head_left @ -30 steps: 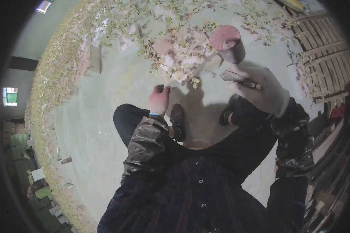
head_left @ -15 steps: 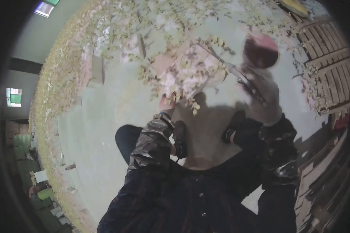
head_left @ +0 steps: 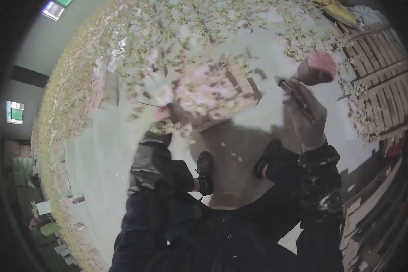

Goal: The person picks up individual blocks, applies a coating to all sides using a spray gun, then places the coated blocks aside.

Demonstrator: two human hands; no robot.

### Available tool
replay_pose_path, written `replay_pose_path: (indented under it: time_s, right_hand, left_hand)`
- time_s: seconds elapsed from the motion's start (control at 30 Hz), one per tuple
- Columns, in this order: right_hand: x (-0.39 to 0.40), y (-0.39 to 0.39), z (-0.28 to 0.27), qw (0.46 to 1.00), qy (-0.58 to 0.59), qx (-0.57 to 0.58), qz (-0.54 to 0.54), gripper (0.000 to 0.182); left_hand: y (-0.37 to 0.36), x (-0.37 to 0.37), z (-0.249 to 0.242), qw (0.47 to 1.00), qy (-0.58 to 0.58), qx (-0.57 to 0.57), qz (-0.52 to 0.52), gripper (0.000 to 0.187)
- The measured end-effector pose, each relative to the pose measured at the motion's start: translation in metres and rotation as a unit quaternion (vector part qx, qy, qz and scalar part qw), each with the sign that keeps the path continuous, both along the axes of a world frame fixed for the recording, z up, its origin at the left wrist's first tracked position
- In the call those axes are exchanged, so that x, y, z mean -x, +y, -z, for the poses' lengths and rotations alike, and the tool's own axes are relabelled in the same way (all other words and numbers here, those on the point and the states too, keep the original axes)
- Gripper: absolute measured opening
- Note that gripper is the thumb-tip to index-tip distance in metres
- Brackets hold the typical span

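My left hand (head_left: 165,115) is closed around a leafy stem (head_left: 152,104) at the near left side of a shallow crate (head_left: 231,113) strewn with pale leaves. The hand is partly blurred. To the right of the crate, my right hand (head_left: 306,113) is wrapped round hand pruners (head_left: 298,98), whose tip points up and left. A round container with a pink top (head_left: 319,68) lies just beyond my right hand.
Leafy cuttings (head_left: 181,27) cover the floor at the far side and along the left. Slatted wooden pallets (head_left: 385,72) lie at the right, with a yellow sack (head_left: 340,14) behind them. My shoes (head_left: 205,170) are below the crate.
My left hand has moved left and slightly up with the stem. The branch by the pruners no longer shows there, and the crate's right edge is now uncovered.
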State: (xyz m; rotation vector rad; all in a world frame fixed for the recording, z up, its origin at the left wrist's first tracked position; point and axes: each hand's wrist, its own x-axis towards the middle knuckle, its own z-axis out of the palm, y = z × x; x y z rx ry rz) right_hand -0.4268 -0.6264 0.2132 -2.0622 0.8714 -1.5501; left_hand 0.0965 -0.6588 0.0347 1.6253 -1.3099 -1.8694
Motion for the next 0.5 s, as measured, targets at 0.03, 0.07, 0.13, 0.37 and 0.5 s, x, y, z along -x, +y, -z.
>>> replay_pose_path:
  time_s: [0.03,0.07,0.13,0.37,0.5]
  right_hand:
    - [-0.001,0.0,0.0,1.0,-0.004,0.001,-0.008,0.031]
    - [-0.001,0.0,-0.001,0.999,0.0,0.033,0.024,0.033]
    - [-0.003,-0.003,0.0,0.995,-0.004,0.082,0.058,0.036]
    - [-0.002,0.009,0.008,0.992,0.035,-0.111,-0.046,0.02]
    - [-0.003,0.009,0.016,0.986,0.049,-0.14,-0.073,0.026]
  left_hand:
    - [0.004,0.013,-0.057,0.996,0.068,0.015,-0.062,0.012]
    - [0.001,0.014,-0.059,0.912,0.403,-0.054,0.064,0.009]
    - [0.012,-0.054,-0.042,0.566,0.782,-0.138,0.221,0.016]
    - [0.329,-0.317,-0.032,0.558,0.806,-0.085,0.181,0.015]
    - [0.387,-0.236,-0.054,0.523,0.826,-0.075,0.196,0.015]
